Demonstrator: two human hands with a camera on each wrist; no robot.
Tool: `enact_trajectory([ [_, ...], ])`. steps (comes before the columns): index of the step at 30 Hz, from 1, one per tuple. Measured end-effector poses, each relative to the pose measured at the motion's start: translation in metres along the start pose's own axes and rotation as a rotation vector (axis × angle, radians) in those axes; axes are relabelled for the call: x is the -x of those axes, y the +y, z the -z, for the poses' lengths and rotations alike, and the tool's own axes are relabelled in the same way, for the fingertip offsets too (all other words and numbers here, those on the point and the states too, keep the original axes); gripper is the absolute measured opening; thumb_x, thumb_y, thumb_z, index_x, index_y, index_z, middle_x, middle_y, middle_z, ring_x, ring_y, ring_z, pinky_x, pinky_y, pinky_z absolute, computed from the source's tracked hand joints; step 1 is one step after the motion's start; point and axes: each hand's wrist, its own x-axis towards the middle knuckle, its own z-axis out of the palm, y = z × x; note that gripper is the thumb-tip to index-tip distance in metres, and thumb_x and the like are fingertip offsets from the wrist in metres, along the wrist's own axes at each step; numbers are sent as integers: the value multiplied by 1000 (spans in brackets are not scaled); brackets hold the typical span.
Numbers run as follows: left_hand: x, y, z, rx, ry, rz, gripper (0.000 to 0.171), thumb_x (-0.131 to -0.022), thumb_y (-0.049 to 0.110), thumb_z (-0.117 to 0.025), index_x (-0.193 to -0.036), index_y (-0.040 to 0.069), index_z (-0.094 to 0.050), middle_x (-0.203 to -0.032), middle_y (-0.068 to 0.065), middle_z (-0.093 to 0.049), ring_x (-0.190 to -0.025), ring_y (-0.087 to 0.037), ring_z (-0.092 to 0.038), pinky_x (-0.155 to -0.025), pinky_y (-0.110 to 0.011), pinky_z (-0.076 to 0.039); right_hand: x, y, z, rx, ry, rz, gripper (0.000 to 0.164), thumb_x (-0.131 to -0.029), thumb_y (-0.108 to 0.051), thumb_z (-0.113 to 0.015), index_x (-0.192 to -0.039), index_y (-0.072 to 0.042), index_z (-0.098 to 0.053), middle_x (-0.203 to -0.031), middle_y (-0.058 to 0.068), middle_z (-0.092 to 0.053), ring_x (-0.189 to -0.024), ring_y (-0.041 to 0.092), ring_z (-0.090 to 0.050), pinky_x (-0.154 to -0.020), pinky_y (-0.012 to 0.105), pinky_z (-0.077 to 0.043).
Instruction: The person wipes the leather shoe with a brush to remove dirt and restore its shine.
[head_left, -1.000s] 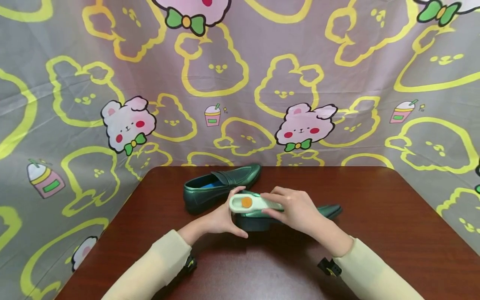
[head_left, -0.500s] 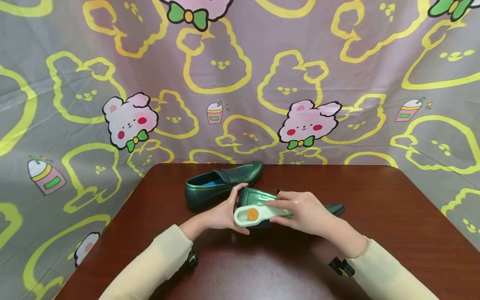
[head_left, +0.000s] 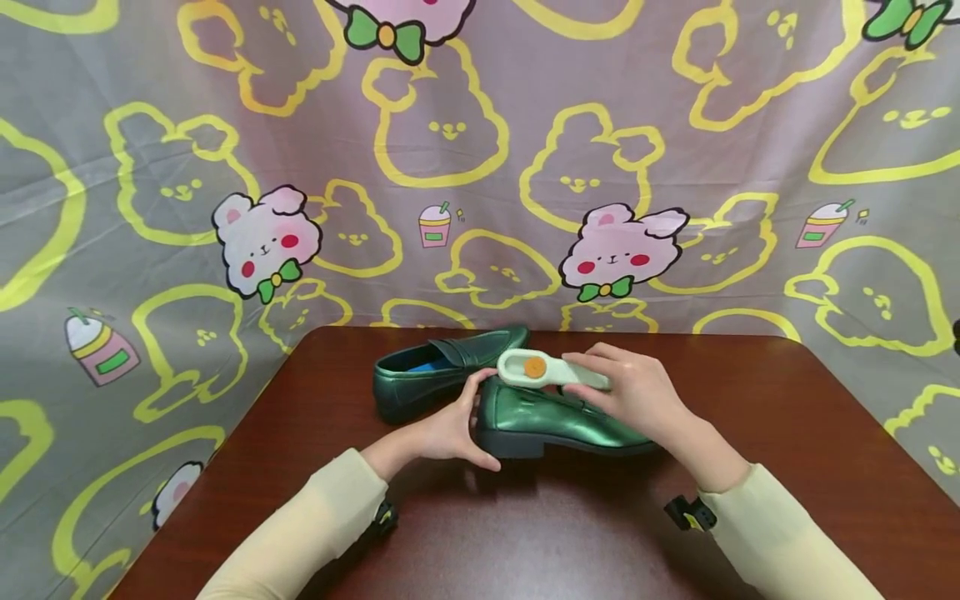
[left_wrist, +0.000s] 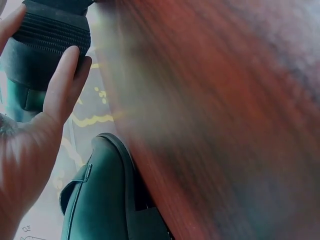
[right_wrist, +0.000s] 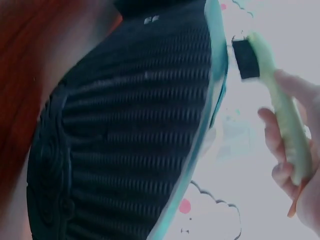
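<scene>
A dark green metallic loafer is gripped at its heel by my left hand, thumb on the near side and fingers behind. Its ribbed black sole faces the right wrist camera, and the left wrist view shows the heel between thumb and fingers. My right hand holds a pale green shoe brush with an orange button on its head. That brush overlaps the loafer's upper opening in the head view. A dark block on the brush's underside stands apart from the sole in the right wrist view.
A matching green loafer with a blue insole stands behind and to the left on the brown wooden table. Close behind the table's far edge hangs a grey curtain with cartoon rabbits.
The brush has gone from low over the loafer's near side up to its top edge, exposing the near side. My left hand keeps its grip at the heel.
</scene>
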Motion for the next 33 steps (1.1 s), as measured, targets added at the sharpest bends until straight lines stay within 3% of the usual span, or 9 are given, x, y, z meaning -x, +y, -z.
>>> enact_trajectory([
  [4, -1, -1, 0, 50, -9, -20, 119, -68, -4, -86, -148, 24, -2, -133, -14, -39, -118, -23, -49, -94, -32, -44, 5, -12, -2, -118, -86, 108, 40, -75, -31, -84, -110, -15, -74, -89, -8, -62, -65, 1, -51, -54, 16, -41],
  [8, -4, -1, 0, 96, -27, -44, 122, -65, -8, -86, -147, 27, -3, -131, -15, -41, -114, -24, -53, -93, -33, -46, 9, -20, -4, -155, -149, 177, 37, -87, -45, -71, -109, -16, -75, -87, -8, -60, -62, -1, -46, -52, 12, -35],
  [12, -3, 0, -1, 80, -20, -27, 121, -66, -7, -86, -147, 25, -3, -132, -14, -39, -117, -22, -50, -95, -31, -44, 8, -15, -6, -129, -130, 149, 36, -84, -41, -75, -108, -16, -75, -87, -8, -61, -62, -1, -47, -51, 14, -37],
  [16, -1, 2, 0, 37, -2, 6, 118, -68, -4, -85, -148, 24, -3, -135, -13, -36, -121, -22, -45, -97, -31, -42, 5, -2, -4, -67, -71, 50, 40, -74, -28, -85, -109, -14, -74, -87, -8, -62, -63, 1, -51, -52, 20, -41],
  [19, 0, 3, 0, 20, 3, 24, 117, -69, -3, -85, -148, 25, -3, -135, -14, -36, -121, -23, -45, -96, -33, -43, 5, 7, -1, -25, -20, -13, 41, -72, -24, -86, -109, -13, -74, -86, -7, -63, -62, 4, -53, -51, 23, -42],
  [23, 1, 3, 1, 16, 1, 37, 117, -70, -1, -85, -149, 24, -2, -135, -15, -37, -120, -23, -47, -94, -33, -45, 7, 7, 2, -36, 25, -22, 42, -70, -21, -86, -109, -12, -74, -86, -7, -63, -61, 5, -54, -51, 22, -40],
  [26, 1, 1, 1, 26, -4, 34, 117, -70, -1, -86, -148, 24, -3, -134, -14, -39, -119, -23, -48, -94, -32, -45, 10, -1, 3, -103, -18, 40, 41, -72, -23, -86, -109, -13, -74, -88, -8, -63, -64, 2, -53, -53, 18, -41],
  [30, 0, -1, 2, 43, -12, 26, 117, -69, -1, -86, -147, 27, -3, -131, -14, -40, -115, -23, -51, -93, -32, -46, 15, -12, 1, -179, -143, 142, 36, -80, -35, -80, -110, -15, -74, -90, -9, -62, -68, 0, -51, -55, 13, -40],
  [33, -1, -1, 2, 44, -17, 22, 118, -69, -1, -87, -147, 28, -3, -132, -14, -40, -115, -24, -51, -93, -33, -45, 17, -15, -1, -186, -194, 152, 36, -82, -38, -78, -110, -17, -74, -90, -9, -62, -68, 0, -50, -55, 12, -39],
])
